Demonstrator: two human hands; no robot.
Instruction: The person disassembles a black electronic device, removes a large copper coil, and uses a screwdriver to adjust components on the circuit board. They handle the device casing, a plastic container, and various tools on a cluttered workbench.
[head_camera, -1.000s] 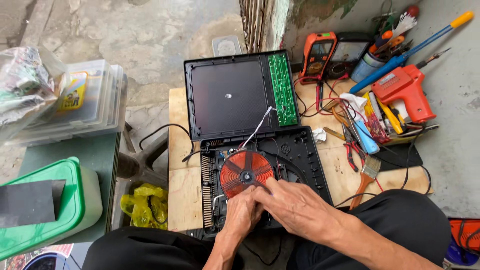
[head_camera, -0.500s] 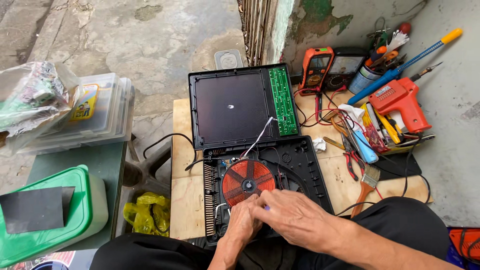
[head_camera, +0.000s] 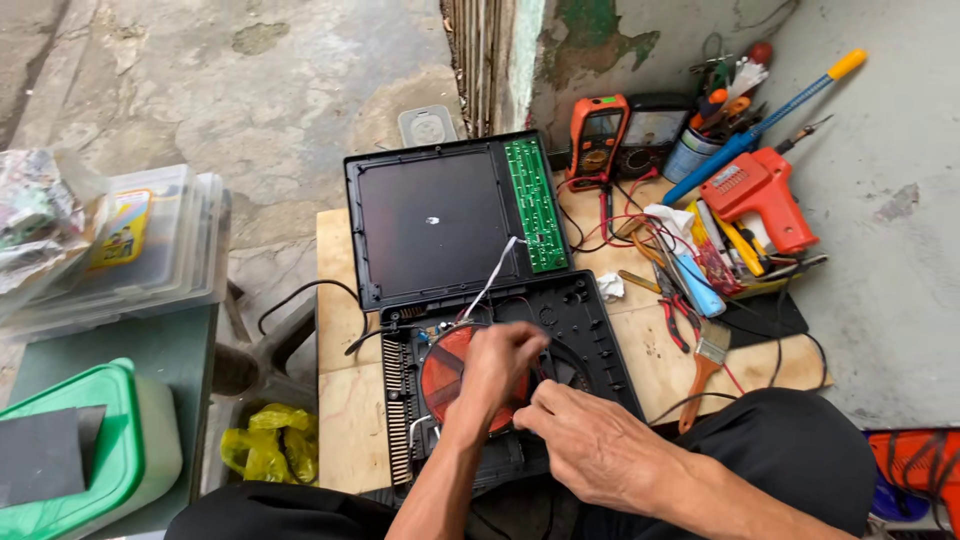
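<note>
Red round coil (head_camera: 452, 378) sits in the open black cooker base (head_camera: 590, 330), near edge of the wooden worktop (head_camera: 345, 400), right in front of the person. Left hand (head_camera: 500, 365) lies on top of the coil, covering its middle and right part; fingers curled down at the coil's far-right rim, can't tell if they pinch anything. Right hand (head_camera: 590, 450) just beside it on the near right, fingers half bent, thumb side touching the base near the coil's lower edge, holding nothing visible. Left hand is the nearer one: the coil is directly under it, and left and away from the right hand. Coil is round, no long axis.

Lid with glass panel (head_camera: 430, 220) and green circuit board (head_camera: 535, 205) lies flat beyond the base, joined by a white wire (head_camera: 495, 275). Right of that: orange meter (head_camera: 598, 135), red solder gun (head_camera: 760, 195), pliers (head_camera: 670, 310), brush (head_camera: 708, 355). Green tub (head_camera: 125, 440) far left.
</note>
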